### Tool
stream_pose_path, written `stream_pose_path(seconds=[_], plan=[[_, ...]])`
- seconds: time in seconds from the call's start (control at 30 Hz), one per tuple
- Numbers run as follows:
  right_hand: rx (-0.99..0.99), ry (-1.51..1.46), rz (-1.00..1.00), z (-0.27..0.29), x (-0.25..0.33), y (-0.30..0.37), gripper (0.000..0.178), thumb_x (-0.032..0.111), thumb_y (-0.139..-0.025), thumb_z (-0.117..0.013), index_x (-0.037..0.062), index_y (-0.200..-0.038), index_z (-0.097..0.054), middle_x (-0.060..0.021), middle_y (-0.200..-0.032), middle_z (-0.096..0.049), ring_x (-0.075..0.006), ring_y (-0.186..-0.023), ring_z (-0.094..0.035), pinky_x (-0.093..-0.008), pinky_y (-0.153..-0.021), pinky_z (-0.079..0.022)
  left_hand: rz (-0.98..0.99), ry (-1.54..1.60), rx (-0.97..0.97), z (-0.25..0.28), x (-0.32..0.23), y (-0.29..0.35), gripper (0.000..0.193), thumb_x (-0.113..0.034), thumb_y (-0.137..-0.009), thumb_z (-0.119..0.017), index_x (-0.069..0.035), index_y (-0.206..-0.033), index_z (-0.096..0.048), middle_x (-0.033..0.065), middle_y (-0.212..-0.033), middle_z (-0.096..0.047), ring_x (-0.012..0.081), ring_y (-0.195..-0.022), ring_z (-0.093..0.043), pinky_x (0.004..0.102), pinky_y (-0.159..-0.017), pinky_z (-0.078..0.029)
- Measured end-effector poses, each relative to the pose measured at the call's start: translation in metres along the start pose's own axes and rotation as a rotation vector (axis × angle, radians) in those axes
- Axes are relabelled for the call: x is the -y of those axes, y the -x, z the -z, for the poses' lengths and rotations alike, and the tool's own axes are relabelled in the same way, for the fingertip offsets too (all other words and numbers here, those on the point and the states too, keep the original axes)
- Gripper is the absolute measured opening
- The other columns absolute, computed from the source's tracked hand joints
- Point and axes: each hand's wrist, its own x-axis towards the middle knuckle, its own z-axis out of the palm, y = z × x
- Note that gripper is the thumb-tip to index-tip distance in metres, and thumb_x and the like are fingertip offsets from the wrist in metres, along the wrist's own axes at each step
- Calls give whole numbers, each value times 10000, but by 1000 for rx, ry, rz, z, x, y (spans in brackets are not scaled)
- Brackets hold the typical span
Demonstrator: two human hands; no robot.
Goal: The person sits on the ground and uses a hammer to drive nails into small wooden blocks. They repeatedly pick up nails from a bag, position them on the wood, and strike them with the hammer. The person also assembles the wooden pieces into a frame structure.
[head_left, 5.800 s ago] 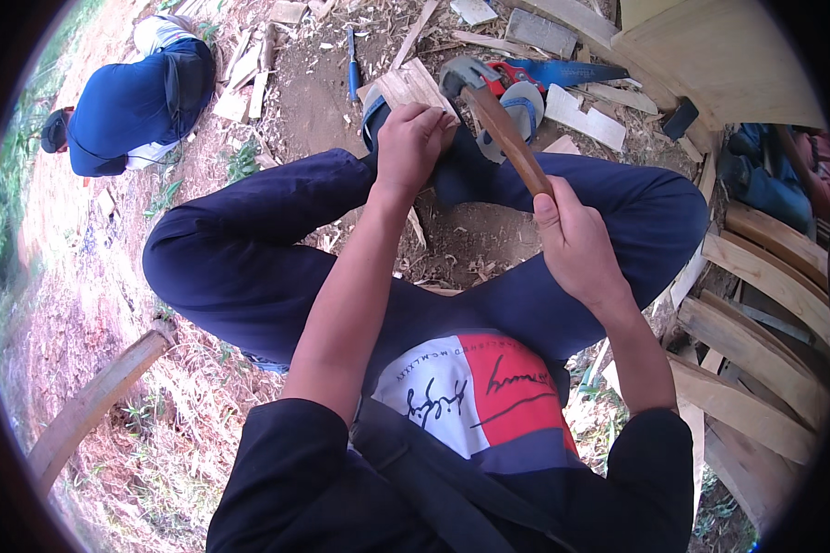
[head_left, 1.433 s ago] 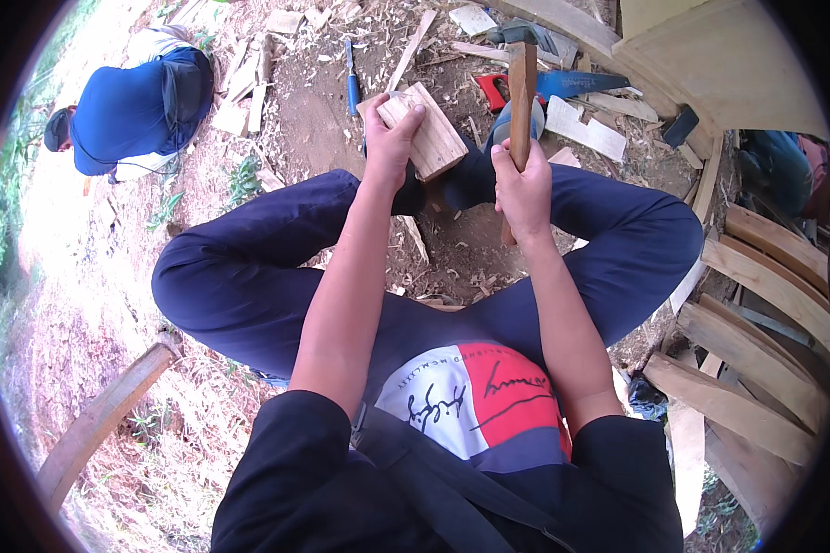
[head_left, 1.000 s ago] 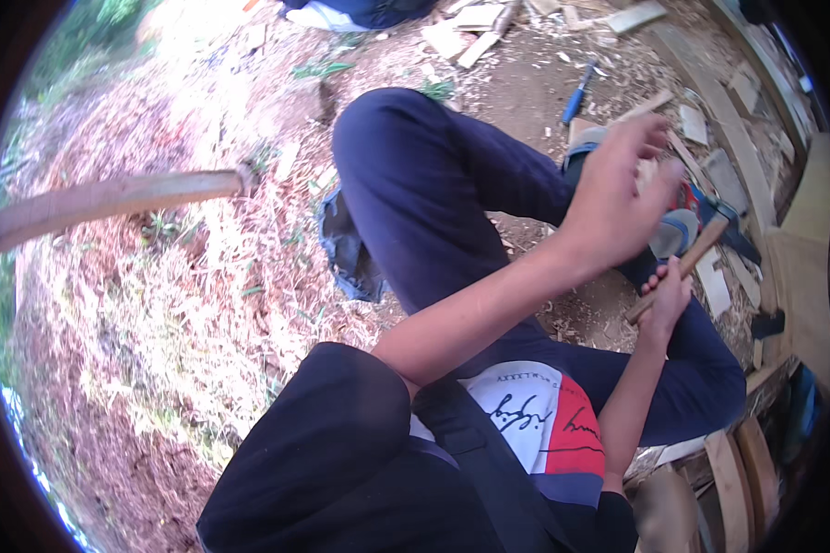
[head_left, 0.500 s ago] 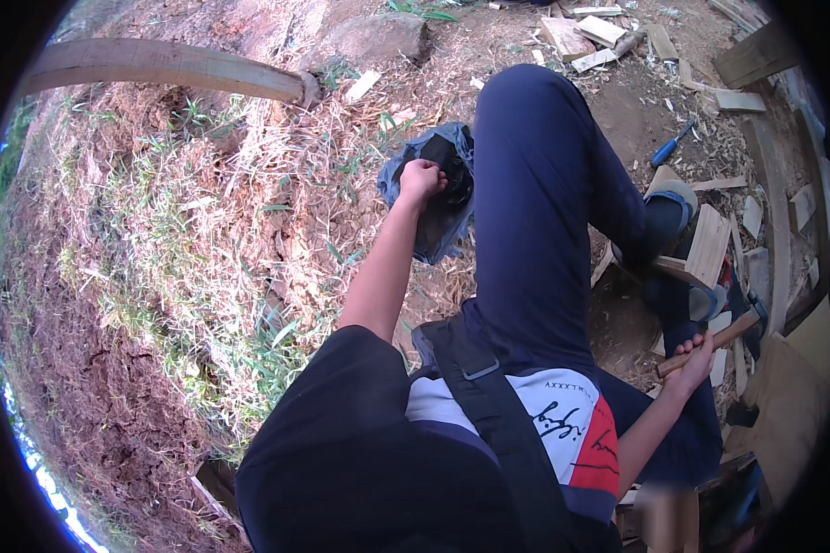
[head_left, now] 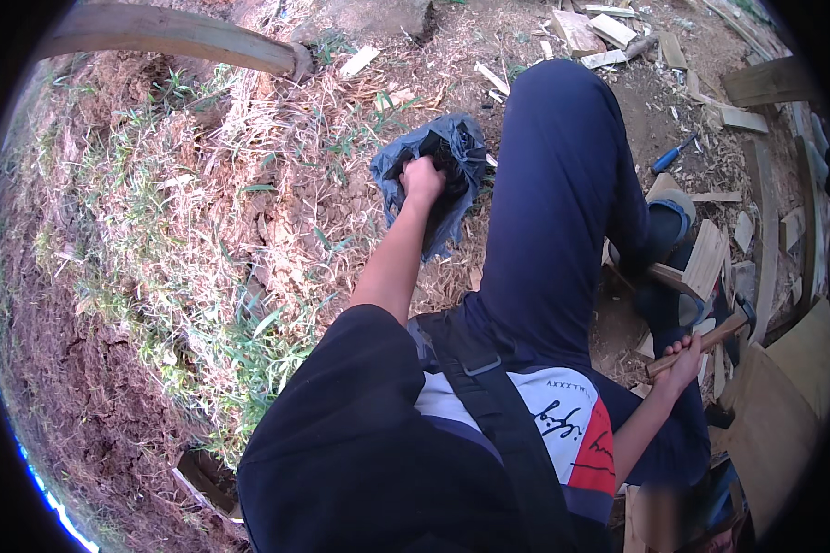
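At the mouth of a crumpled blue-grey plastic bag (head_left: 467,152) on the ground is my left hand (head_left: 422,180). Its fingers curl down against dark contents, and what they grip is hidden. To the left of my raised knee, the bag gapes with a black inside. My right hand (head_left: 681,361) is wrapped round the wooden handle of a hammer (head_left: 721,334), whose dark metal head points to the far right. Just beyond it, a pale wooden block (head_left: 705,258) stands by my sandalled feet (head_left: 669,221).
A blue-handled tool (head_left: 673,155) lies on the dirt at the right. Offcuts of wood (head_left: 613,32) are scattered at the far right. A bent timber (head_left: 166,35) crosses the far left. Boards (head_left: 784,405) lean close to my right side.
My left hand has gone a little deeper into the bag, whose mouth now spreads wider. The right hand keeps hold of the hammer. The view has shifted slightly.
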Motion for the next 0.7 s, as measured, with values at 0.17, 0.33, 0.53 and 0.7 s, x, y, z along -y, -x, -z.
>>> stream_pose_path(seconds=[0.17,0.33,0.53,0.7], plan=[[-8,61,2,-4,1,5,136,221,-979,-562,115,-964,-478,37,-727,-449,-54,-566,-434,-214,-463,-388,48,44,54,0,-4,-5,381,-326,-791,-687,-182,-1144,-703,152,-1178,-667,416,-1223,-500,525,-1036,-392],[-3,50,-7,-6,0,9,144,230,-975,-571,120,-964,-480,40,-734,-446,-55,-579,-437,-220,-474,-392,116,142,39,2,-3,-7,341,-321,-849,-609,-200,-1156,-696,160,-1196,-657,424,-1219,-499,551,-1048,-360],[-13,51,-10,1,-3,5,152,240,-973,-575,120,-964,-481,34,-738,-451,-61,-583,-444,-223,-478,-395,72,67,86,13,-19,-3,364,-328,-880,-576,-195,-1211,-650,170,-1253,-621,443,-1282,-449,608,-1065,-309],[-3,51,-11,0,-3,4,155,243,-972,-578,117,-975,-487,32,-741,-455,-61,-583,-445,-224,-478,-396,15,-63,103,12,-17,-8,353,-301,-878,-590,-194,-1211,-634,145,-1290,-596,417,-1279,-466,588,-1027,-370]])
